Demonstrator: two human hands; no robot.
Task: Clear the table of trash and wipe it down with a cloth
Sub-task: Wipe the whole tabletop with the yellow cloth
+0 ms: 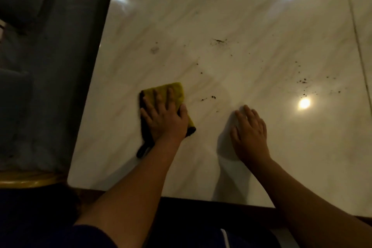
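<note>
Yellow cloth [173,91] flat on marble table [221,16], near-left | left hand [164,120] spread, pressing it | right hand [250,137] flat, empty | crumbs [208,98] right-forward of cloth, nearest close | rightward sweep likely

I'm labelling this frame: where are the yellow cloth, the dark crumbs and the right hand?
yellow cloth [178,91]: head view, uncovered far corner.
dark crumbs [303,81]: head view, densest cluster, far right.
right hand [250,133]: head view, back of the hand.

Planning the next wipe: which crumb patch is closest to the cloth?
The small crumb patch just right of the yellow cloth; the patch higher up and the far-right patch are clearly farther.
</note>
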